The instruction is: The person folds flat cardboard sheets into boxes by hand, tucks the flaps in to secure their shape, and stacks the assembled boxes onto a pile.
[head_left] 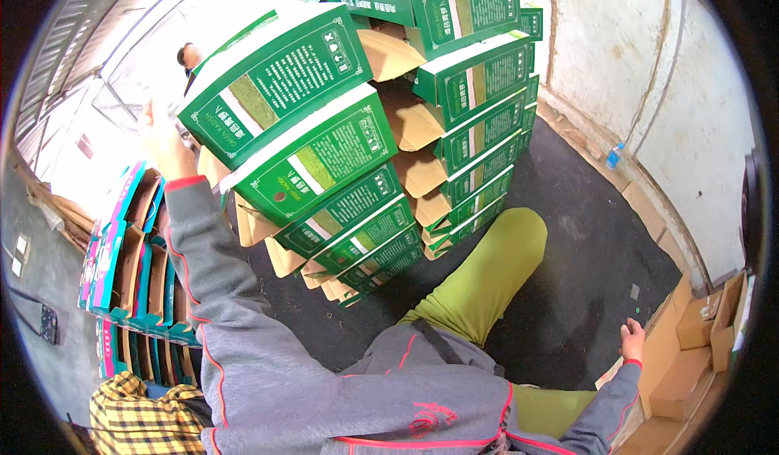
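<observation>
Two stacks of green cartons with tan cardboard flaps stand before me. My left hand (169, 148) is raised by the left end of the top carton (272, 90) of the nearer stack. Its fingers point up and look open, though glare washes them out; whether they touch the carton I cannot tell. Below lies another green carton (320, 159) of the same stack. Low on the right, my right hand (631, 341) hangs away from the stacks, fingers loosely bent and slightly apart, nothing visible in them.
Behind on the right rises the second carton stack (479, 78). Teal and pink cartons (122, 264) are piled at left, above a yellow checked cloth (142, 410). Brown cardboard boxes (682, 374) stand at lower right. A blue-labelled bottle (615, 155) is by the wall. A person (189, 56) shows far back.
</observation>
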Tool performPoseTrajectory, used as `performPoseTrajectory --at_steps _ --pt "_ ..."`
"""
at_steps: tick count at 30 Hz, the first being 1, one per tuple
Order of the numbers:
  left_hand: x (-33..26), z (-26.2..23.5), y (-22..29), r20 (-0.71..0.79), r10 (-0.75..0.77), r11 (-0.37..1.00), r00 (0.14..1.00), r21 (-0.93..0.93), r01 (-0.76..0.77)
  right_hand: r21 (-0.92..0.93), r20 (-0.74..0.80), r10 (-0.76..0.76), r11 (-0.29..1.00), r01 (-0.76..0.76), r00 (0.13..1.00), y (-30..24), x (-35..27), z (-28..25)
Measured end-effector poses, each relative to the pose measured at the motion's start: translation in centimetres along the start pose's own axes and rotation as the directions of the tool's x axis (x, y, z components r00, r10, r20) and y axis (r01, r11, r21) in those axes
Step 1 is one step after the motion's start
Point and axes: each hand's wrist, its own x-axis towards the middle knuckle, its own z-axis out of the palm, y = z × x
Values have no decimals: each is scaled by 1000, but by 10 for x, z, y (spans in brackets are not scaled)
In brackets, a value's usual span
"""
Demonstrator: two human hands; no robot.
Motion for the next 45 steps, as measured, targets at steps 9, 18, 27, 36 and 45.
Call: performPoseTrajectory --at_steps 9,18,27,36,45 --pt "-225 36 4 658 380 844 651 41 -534 -17 18 -81 997 82 997 1 -8 -6" --pt "-231 36 -89 526 -148 989 838 77 126 15 65 13 1000 -14 998 -7 -11 -2" --pt "-238 31 -74 527 103 940 843 227 -257 8 80 8 1000 -8 997 -9 -6 6" --pt "-232 36 -35 543 291 816 788 290 -501 -2 102 26 1000 -26 995 -4 -2 7" --pt "-173 12 -7 130 622 652 772 459 -603 1 73 -13 1000 13 997 5 -1 3"
